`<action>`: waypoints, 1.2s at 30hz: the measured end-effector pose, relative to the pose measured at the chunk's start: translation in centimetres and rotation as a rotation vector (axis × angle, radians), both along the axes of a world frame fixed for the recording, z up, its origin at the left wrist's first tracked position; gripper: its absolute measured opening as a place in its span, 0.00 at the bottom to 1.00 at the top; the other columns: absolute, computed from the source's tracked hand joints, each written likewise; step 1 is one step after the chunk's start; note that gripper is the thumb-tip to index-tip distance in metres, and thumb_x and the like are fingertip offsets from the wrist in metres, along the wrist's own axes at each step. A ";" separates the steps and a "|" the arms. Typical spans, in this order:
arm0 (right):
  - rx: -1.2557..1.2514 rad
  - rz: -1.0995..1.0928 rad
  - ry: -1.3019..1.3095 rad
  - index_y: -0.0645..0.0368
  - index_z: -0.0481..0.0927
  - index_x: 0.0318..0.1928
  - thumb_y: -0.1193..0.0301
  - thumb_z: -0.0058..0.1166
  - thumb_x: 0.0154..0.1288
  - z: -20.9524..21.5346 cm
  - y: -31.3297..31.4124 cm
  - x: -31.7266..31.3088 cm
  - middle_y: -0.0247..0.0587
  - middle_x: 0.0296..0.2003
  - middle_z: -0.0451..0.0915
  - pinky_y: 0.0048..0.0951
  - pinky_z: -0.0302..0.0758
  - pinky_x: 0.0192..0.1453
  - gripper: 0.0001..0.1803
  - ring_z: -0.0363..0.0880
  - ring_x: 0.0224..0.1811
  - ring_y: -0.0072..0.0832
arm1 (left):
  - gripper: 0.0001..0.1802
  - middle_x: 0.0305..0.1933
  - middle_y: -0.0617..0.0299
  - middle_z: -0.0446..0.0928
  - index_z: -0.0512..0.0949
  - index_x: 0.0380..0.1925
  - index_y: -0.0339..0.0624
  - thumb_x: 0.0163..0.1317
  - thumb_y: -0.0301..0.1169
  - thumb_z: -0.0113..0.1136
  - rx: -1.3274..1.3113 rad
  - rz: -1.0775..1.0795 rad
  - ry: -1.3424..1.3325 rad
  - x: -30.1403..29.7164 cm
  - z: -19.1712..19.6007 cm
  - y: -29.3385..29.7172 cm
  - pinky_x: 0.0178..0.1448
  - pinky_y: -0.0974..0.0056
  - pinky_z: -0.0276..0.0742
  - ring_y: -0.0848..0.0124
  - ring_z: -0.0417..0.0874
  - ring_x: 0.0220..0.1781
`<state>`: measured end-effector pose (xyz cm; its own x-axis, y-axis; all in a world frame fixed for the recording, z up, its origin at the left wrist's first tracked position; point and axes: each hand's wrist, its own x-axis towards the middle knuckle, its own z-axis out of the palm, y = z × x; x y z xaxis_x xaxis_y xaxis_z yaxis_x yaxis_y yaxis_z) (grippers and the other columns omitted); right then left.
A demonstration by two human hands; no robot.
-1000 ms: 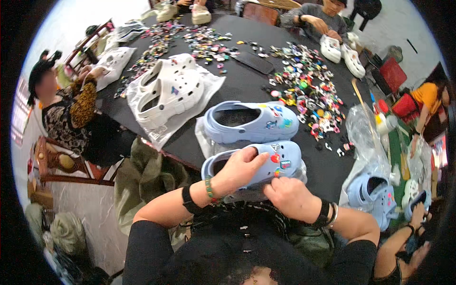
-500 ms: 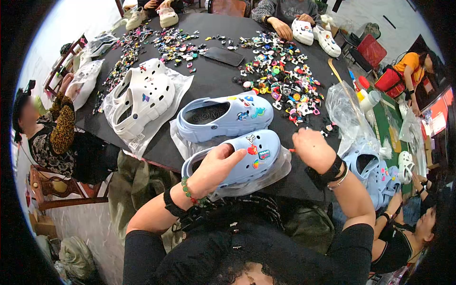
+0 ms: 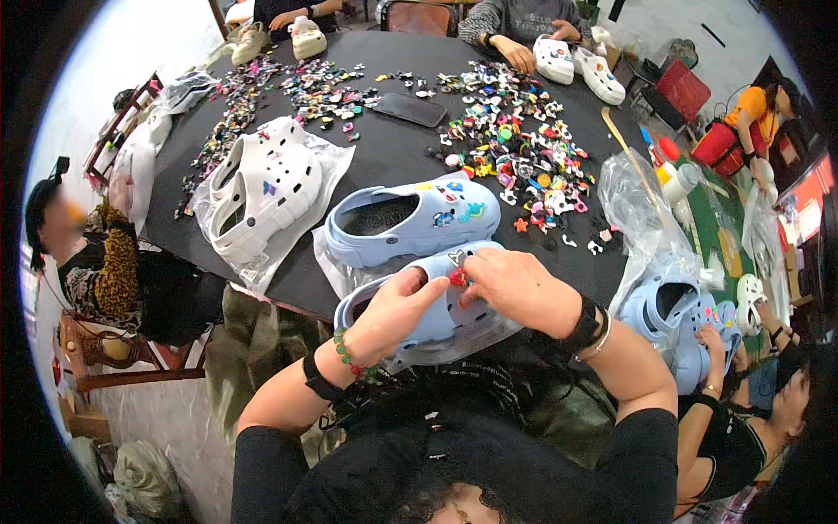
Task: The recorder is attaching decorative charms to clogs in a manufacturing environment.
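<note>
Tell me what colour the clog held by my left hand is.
The clog is light blue, best seen in the head view.

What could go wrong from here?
1. The near blue clog rests on crumpled clear plastic; it could slide if the left hand's grip loosens.
2. The right hand covers much of its toe, so a crooked charm there might go unnoticed. The red charm shows by the fingers and might get knocked.
3. The far blue clog sits close beside; a slip could bump it.
</note>
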<state>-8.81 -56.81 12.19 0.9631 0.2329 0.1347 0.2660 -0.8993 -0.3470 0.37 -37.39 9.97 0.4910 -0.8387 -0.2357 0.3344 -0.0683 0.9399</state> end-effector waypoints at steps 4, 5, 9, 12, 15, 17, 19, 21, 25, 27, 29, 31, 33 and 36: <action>0.000 0.005 -0.027 0.60 0.73 0.36 0.66 0.59 0.61 0.4 0.2 -0.1 0.49 0.31 0.78 0.44 0.76 0.38 0.12 0.80 0.37 0.46 | 0.20 0.46 0.64 0.79 0.76 0.52 0.34 0.71 0.39 0.53 0.245 -0.067 -0.197 0.1 0.9 0.6 0.47 0.69 0.74 0.79 0.76 0.45; 0.013 0.028 -0.005 0.60 0.73 0.36 0.66 0.58 0.61 0.4 0.0 0.0 0.49 0.31 0.78 0.44 0.77 0.38 0.12 0.80 0.37 0.47 | 0.20 0.44 0.66 0.79 0.77 0.52 0.34 0.71 0.40 0.54 0.383 -0.156 -0.240 0.2 1.8 0.9 0.47 0.68 0.74 0.79 0.76 0.45; 0.014 0.054 -0.025 0.60 0.74 0.36 0.64 0.58 0.62 0.5 0.0 -0.1 0.48 0.32 0.79 0.43 0.77 0.40 0.12 0.80 0.39 0.47 | 0.20 0.22 0.47 0.78 0.80 0.25 0.34 0.67 0.41 0.55 0.402 -0.183 -1.141 0.8 5.2 2.9 0.31 0.55 0.74 0.53 0.81 0.24; -0.007 0.005 0.130 0.61 0.76 0.37 0.62 0.58 0.62 0.9 -0.4 0.3 0.50 0.33 0.80 0.43 0.78 0.42 0.14 0.81 0.41 0.47 | 0.18 0.27 0.45 0.79 0.81 0.31 0.34 0.67 0.41 0.57 0.284 0.307 -1.222 2.6 7.8 2.3 0.38 0.56 0.77 0.55 0.82 0.30; -0.018 0.029 0.192 0.62 0.77 0.39 0.59 0.58 0.62 1.8 -0.3 0.7 0.51 0.35 0.81 0.45 0.77 0.44 0.17 0.81 0.42 0.48 | 0.24 0.38 0.49 0.81 0.79 0.44 0.30 0.68 0.45 0.56 0.166 0.308 -0.764 6.8 5.6 1.3 0.49 0.62 0.77 0.63 0.82 0.40; -0.028 0.056 0.189 0.63 0.77 0.39 0.57 0.59 0.62 2.0 -0.4 0.9 0.52 0.35 0.81 0.45 0.77 0.45 0.19 0.81 0.42 0.49 | 0.28 0.44 0.51 0.81 0.77 0.49 0.28 0.69 0.48 0.54 0.168 0.228 -0.427 9.2 3.8 0.1 0.56 0.64 0.75 0.65 0.81 0.47; 0.013 0.092 0.188 0.62 0.78 0.40 0.55 0.60 0.61 1.6 -0.7 1.1 0.53 0.36 0.81 0.47 0.77 0.45 0.21 0.81 0.42 0.50 | 0.34 0.48 0.52 0.79 0.74 0.50 0.23 0.70 0.53 0.51 0.164 0.146 0.048 10.5 2.9 -1.0 0.62 0.66 0.71 0.64 0.79 0.52; 0.004 0.077 0.222 0.62 0.77 0.38 0.54 0.61 0.60 1.8 -0.6 1.3 0.51 0.34 0.80 0.46 0.76 0.45 0.21 0.80 0.42 0.49 | 0.37 0.47 0.53 0.80 0.74 0.50 0.23 0.69 0.55 0.51 0.149 0.090 0.127 12.2 2.1 -2.0 0.59 0.65 0.73 0.66 0.79 0.51; -0.049 0.054 0.274 0.62 0.76 0.35 0.53 0.61 0.59 1.7 -0.6 1.5 0.50 0.34 0.80 0.45 0.75 0.44 0.22 0.80 0.42 0.48 | 0.32 0.30 0.62 0.79 0.79 0.32 0.34 0.65 0.58 0.53 0.296 0.038 0.197 12.0 2.3 -4.4 0.39 0.66 0.73 0.72 0.77 0.31; -0.030 0.047 0.244 0.62 0.76 0.35 0.53 0.61 0.59 1.2 -0.6 1.5 0.50 0.34 0.80 0.45 0.75 0.45 0.22 0.79 0.42 0.48 | 0.29 0.27 0.64 0.75 0.80 0.42 0.31 0.64 0.52 0.58 0.368 -0.203 -0.639 11.7 3.1 -4.0 0.29 0.68 0.67 0.72 0.73 0.24; -0.009 0.041 0.215 0.62 0.76 0.35 0.52 0.61 0.58 1.2 -0.6 1.4 0.50 0.34 0.79 0.45 0.75 0.45 0.23 0.79 0.42 0.49 | 0.22 0.21 0.67 0.71 0.82 0.36 0.33 0.63 0.46 0.61 0.482 0.054 -0.245 10.3 2.9 -5.6 0.22 0.67 0.58 0.75 0.66 0.18; -0.012 0.072 0.208 0.64 0.78 0.36 0.53 0.62 0.58 1.7 -0.6 1.4 0.53 0.33 0.82 0.46 0.78 0.44 0.23 0.82 0.41 0.50 | 0.17 0.19 0.68 0.70 0.82 0.29 0.35 0.62 0.41 0.62 0.282 0.182 -0.126 9.4 2.6 -5.6 0.23 0.67 0.56 0.79 0.65 0.19; 0.020 0.077 0.194 0.64 0.78 0.35 0.53 0.62 0.58 1.9 -0.5 1.2 0.54 0.33 0.82 0.47 0.77 0.44 0.23 0.82 0.41 0.50 | 0.14 0.18 0.69 0.70 0.82 0.29 0.36 0.63 0.37 0.60 0.203 0.223 -0.048 9.8 0.9 -5.4 0.23 0.68 0.57 0.80 0.65 0.19; 0.035 0.097 0.220 0.63 0.78 0.36 0.52 0.61 0.59 2.4 -1.0 1.1 0.55 0.32 0.81 0.48 0.77 0.44 0.23 0.82 0.40 0.50 | 0.13 0.20 0.69 0.73 0.82 0.34 0.33 0.63 0.34 0.58 0.067 0.160 -0.053 8.9 1.3 -4.8 0.22 0.70 0.59 0.81 0.67 0.18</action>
